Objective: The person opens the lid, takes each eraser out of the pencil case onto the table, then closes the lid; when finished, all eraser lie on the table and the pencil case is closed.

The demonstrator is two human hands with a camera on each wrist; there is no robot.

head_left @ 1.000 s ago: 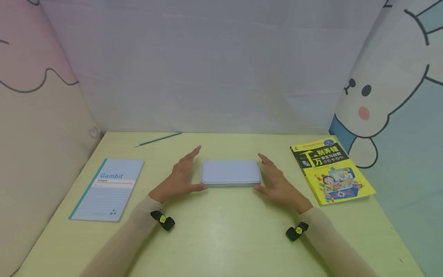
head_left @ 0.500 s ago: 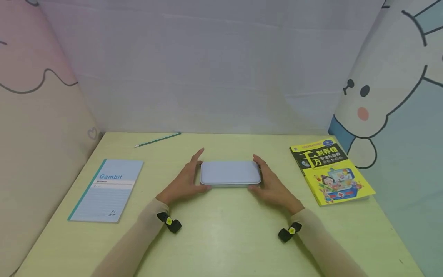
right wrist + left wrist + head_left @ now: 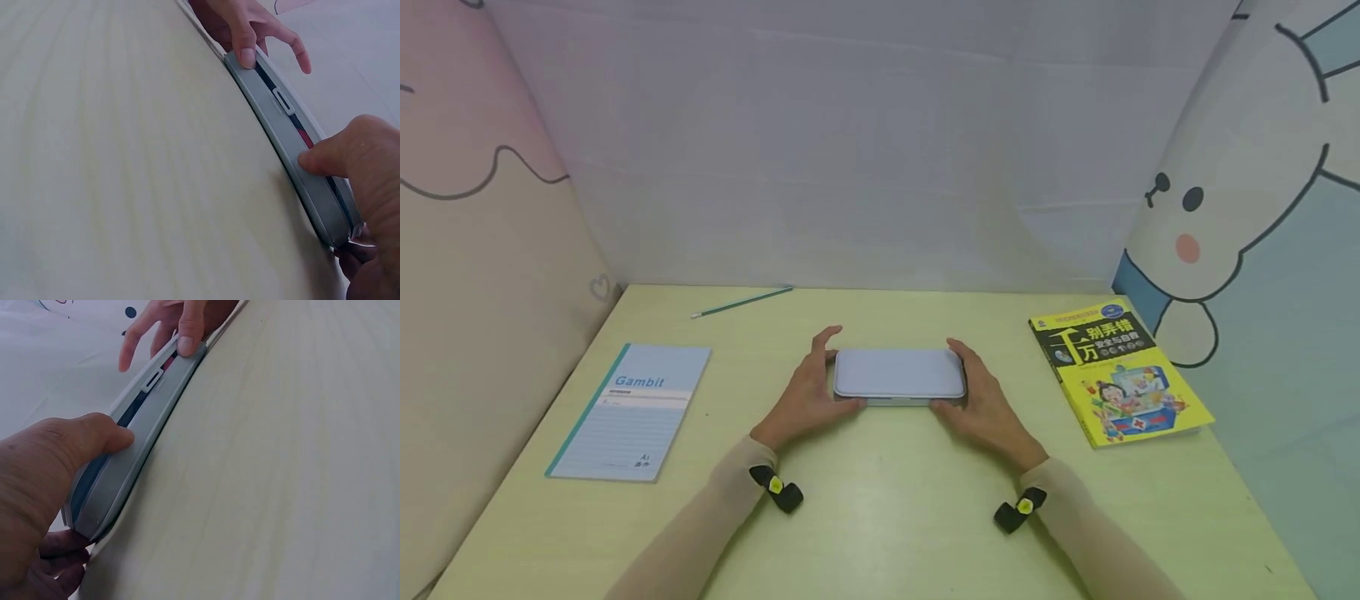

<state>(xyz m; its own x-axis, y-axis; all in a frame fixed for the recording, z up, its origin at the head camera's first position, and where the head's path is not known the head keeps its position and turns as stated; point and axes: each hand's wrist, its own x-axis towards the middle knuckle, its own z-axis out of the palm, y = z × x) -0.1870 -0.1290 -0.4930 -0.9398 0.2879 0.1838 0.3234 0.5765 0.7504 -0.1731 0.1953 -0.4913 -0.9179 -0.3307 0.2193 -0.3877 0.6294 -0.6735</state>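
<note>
A flat white pencil case (image 3: pixel 898 372) with rounded corners lies on the table between both hands. My left hand (image 3: pixel 808 393) grips its left end, thumb on the front wall. The right hand (image 3: pixel 988 408) grips the opposite end the same way. In the left wrist view the lid of the case (image 3: pixel 147 428) stands slightly raised above the grey base, leaving a narrow dark gap. A small latch (image 3: pixel 283 100) sits at the middle of the front edge in the right wrist view. Something blue and red shows through the gap; the rest of the inside is hidden.
At left lies a light blue notebook (image 3: pixel 632 417). A green pencil (image 3: pixel 741 302) rests near the table's back edge. To the right is a yellow and black book (image 3: pixel 1123 375). A white cloth wall (image 3: pixel 880 167) rises behind the table.
Both hands have closed in from beside the pencil case onto its ends, and the thumbs have slid inward along its front. The lid now shows a slight gap. The case itself has hardly moved.
</note>
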